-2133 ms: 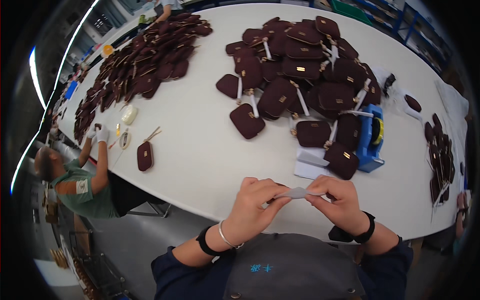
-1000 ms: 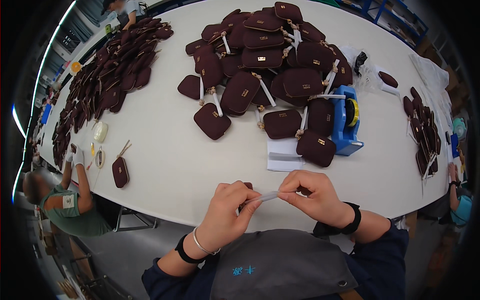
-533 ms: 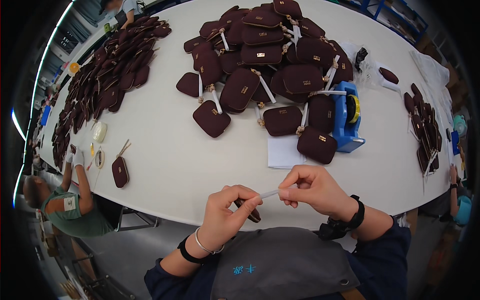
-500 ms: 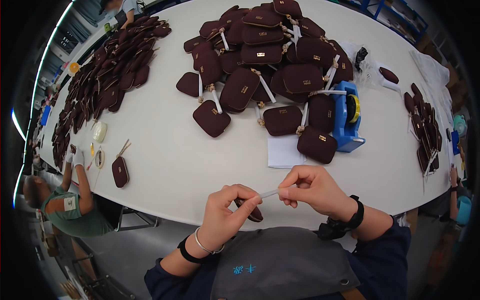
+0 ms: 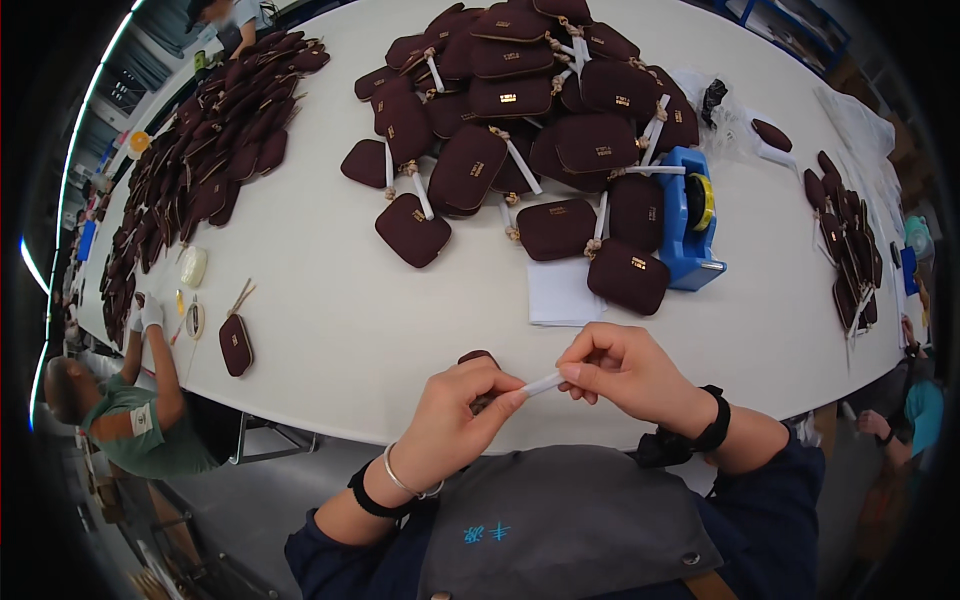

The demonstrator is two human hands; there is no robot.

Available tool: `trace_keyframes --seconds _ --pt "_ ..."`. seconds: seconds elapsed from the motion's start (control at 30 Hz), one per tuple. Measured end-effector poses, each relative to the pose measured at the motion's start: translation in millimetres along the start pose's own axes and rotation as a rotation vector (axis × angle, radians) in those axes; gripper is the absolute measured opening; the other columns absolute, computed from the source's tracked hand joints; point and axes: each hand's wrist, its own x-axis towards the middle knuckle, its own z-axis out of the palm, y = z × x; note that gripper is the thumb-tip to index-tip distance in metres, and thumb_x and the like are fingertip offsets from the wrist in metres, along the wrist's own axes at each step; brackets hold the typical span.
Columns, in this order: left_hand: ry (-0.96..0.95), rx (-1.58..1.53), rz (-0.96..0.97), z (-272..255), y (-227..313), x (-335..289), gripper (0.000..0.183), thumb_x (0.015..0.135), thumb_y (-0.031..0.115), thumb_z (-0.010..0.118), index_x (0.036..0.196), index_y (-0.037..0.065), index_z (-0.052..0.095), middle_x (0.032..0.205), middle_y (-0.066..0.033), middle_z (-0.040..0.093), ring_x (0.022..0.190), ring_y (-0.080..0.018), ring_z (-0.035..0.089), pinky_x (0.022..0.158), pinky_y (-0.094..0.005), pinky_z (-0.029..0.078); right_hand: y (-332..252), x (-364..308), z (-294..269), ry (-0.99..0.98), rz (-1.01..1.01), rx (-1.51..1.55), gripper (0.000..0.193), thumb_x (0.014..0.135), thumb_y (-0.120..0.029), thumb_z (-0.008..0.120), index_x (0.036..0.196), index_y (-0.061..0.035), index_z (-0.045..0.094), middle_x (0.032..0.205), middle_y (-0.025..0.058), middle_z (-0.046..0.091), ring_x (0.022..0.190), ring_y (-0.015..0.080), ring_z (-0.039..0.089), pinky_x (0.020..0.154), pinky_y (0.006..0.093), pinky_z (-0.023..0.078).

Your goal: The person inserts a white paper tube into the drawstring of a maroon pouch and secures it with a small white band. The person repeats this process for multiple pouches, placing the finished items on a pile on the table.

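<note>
My left hand [image 5: 460,410] is closed, pinching one end of a narrow white wrapped strip [image 5: 543,384]. My right hand [image 5: 628,378] grips the strip's other end between thumb and fingertips. Partly hidden behind my left hand is a dark maroon zip pouch [image 5: 478,356]; whether the strip is joined to it is covered by the fingers. Ahead lies a heap of similar maroon pouches [image 5: 555,228], many with a knotted cord and a white tube on the zip pull. Beside the heap, a blue tape dispenser [image 5: 690,265] with a yellow-cored roll stands near a stack of white paper [image 5: 565,297].
A larger pile of pouches [image 5: 215,190] covers the table's left side, and a smaller one [image 5: 850,245] lies at right. One pouch with loose cords [image 5: 236,345] lies alone at left. A gloved co-worker [image 5: 140,410] sits at the left edge; clear plastic [image 5: 735,140] lies behind the dispenser.
The white strip looks thicker now, and my right fingers have shifted slightly along it. More of the pouch shows above my left hand, less below. The view has shifted a little.
</note>
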Motion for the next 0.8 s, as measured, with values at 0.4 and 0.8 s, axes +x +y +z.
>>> trace_keyframes --seconds 0.4,0.8 --pt "0.109 0.053 0.053 2 -2 8 0.006 0.083 0.002 0.066 0.081 -0.004 0.066 0.069 -0.0059 0.058 0.062 -0.0121 0.051 0.058 -0.0253 0.040 31 -26 -174 0.879 -0.334 -0.702 0.014 0.087 -0.012 0.067 0.091 0.0014 0.071 0.080 0.0056 0.063 0.072 0.0115 0.057 0.066 0.0258 0.046" --pt "0.157 -0.003 0.005 2 7 4 0.008 0.083 0.002 0.065 0.080 -0.004 0.066 0.070 -0.0055 0.060 0.064 -0.0117 0.052 0.061 -0.0254 0.042 11 -32 -201 0.694 0.136 -0.320 0.016 0.084 -0.017 0.070 0.089 -0.0027 0.073 0.079 -0.0004 0.067 0.070 0.0063 0.051 0.061 0.0225 0.038"
